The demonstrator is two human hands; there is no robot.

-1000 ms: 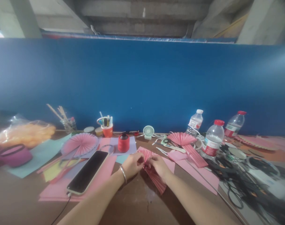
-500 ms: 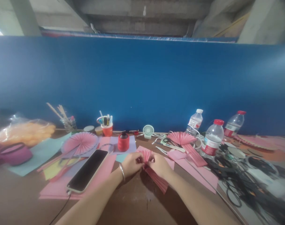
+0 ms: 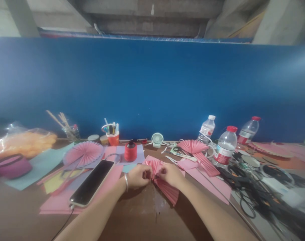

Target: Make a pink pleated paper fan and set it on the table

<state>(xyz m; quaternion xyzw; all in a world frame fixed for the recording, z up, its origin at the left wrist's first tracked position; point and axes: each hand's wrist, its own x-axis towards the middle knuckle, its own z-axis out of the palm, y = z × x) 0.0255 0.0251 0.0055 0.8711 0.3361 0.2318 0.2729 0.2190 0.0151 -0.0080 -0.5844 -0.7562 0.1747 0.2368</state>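
At the lower centre of the frame, the pleated pink paper [image 3: 168, 192] lies on the worktop [image 3: 142, 221] between two hands, fanned out above and below a narrow waist. The right hand [image 3: 171, 175] seems to pinch that waist between thumb and finger; the left hand [image 3: 137, 176] curls its fingers just beside it, and I cannot tell whether they grip anything. A slack pinch could let the pleats spring apart; a hard tug could tear the waist; a leftward swing could knock the red spool [image 3: 130, 153].
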